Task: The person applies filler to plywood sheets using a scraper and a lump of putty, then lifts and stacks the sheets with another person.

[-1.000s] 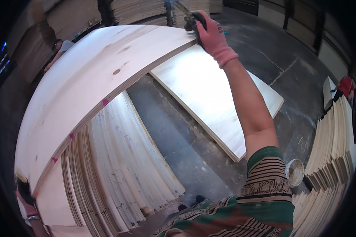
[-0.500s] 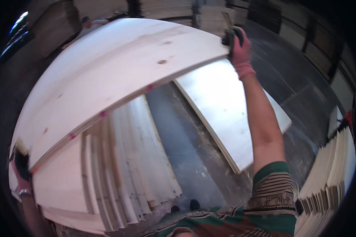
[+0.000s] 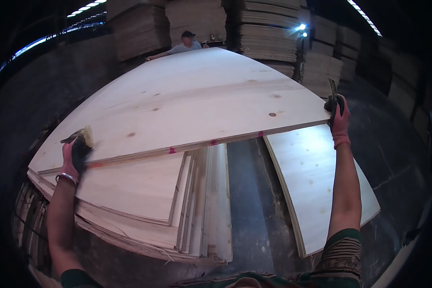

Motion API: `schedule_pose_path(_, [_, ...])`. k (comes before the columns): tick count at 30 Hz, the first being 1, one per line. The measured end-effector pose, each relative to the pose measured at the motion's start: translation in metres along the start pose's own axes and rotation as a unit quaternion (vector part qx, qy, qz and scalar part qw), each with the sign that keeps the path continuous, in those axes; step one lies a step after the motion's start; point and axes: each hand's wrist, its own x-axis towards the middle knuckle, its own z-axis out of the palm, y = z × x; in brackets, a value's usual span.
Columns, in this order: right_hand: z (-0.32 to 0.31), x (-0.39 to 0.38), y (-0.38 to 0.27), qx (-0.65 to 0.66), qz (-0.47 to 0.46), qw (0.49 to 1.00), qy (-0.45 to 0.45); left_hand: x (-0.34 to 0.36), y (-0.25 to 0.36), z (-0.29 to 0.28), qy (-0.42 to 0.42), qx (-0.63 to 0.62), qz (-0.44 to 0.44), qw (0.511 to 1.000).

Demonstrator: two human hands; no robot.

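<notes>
floor: dark grey | left: stepped wooden-sheet stack | right: pale panel pile

A wood-panel workshop or warehouse is indicated by the large pale wooden panel, by the thin sheets layered beneath it, and by the tall stacks of boards ranged behind. The dark floor is speckled with pale marks, and the dim hall is lit by strip lights.
</notes>
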Motion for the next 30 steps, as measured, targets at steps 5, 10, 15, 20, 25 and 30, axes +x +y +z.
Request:
schedule_pose_path(5, [-0.007, -0.008, -0.019, -0.074, -0.045, 0.996, 0.001, 0.001, 0.002, 0.010, 0.009, 0.013, -0.013, 1.000])
schedule_pose_path(10, [-0.010, -0.014, -0.025, -0.063, -0.060, 0.996, 0.032, 0.000, 0.007, 0.015, 0.022, 0.033, -0.027, 0.999])
schedule_pose_path(15, [-0.026, -0.022, -0.038, -0.057, -0.095, 0.993, 0.041, 0.012, 0.006, -0.001, -0.022, 0.044, -0.024, 0.998])
schedule_pose_path(20, [-0.042, -0.040, -0.048, 0.004, -0.141, 0.984, 0.105, 0.016, -0.003, -0.004, -0.057, 0.037, -0.033, 0.997])
schedule_pose_path(25, [-0.071, -0.022, -0.021, 0.109, -0.083, 0.987, 0.087, -0.008, 0.022, 0.047, -0.112, 0.046, -0.045, 0.992])
schedule_pose_path(30, [-0.103, 0.016, 0.016, 0.068, -0.034, 0.995, 0.065, -0.033, 0.036, 0.097, -0.192, 0.045, -0.021, 0.980])
